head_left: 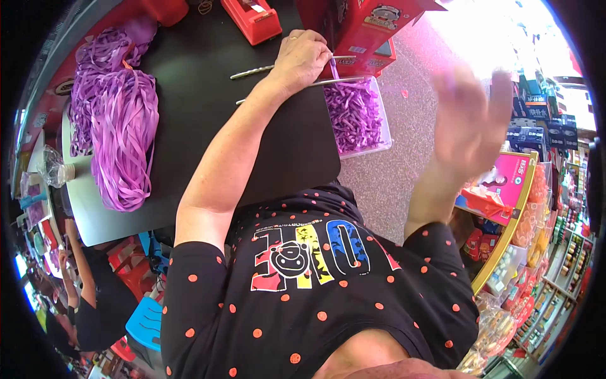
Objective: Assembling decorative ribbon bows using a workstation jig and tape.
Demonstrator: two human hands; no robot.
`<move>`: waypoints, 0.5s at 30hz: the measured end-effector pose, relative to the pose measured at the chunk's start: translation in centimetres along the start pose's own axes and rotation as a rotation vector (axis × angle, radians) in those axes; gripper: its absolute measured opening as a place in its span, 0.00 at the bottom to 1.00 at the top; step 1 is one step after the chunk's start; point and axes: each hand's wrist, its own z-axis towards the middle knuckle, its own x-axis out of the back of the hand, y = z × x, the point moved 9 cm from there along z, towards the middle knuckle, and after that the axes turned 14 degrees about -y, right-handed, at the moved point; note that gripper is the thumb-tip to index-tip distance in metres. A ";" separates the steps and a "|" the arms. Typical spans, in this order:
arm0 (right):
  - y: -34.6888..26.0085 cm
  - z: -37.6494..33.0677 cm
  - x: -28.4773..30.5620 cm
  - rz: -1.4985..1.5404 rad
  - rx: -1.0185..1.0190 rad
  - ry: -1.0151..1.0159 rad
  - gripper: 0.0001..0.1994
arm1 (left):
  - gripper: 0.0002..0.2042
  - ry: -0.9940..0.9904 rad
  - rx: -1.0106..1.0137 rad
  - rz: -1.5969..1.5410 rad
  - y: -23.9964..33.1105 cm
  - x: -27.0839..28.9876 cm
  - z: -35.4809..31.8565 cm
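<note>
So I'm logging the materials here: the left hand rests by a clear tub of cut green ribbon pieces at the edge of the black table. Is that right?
Not quite: the head view shows the cut ribbon pieces in the clear tub are purple, not green. The rest holds: the left hand rests by it at the edge of the black table.

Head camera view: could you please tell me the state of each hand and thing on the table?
left hand: resting on table edge, pinching a purple ribbon strip
right hand: raised, open, blurred, holding nothing
clear box: open, filled with cut purple ribbon pieces
purple ribbon bundle: loose, heaped on the table
red tape dispenser: standing untouched
</note>
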 end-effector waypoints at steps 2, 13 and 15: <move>4.8 4.9 3.2 0.142 0.011 -0.082 0.25 | 0.10 -0.006 -0.011 -0.028 0.1 0.0 0.0; 29.1 10.1 5.8 0.283 -0.566 0.179 0.31 | 0.11 -0.013 -0.018 -0.075 0.4 0.8 -0.5; 33.1 7.4 5.6 0.331 -0.671 0.275 0.32 | 0.10 0.026 0.017 -0.063 0.0 0.8 -0.8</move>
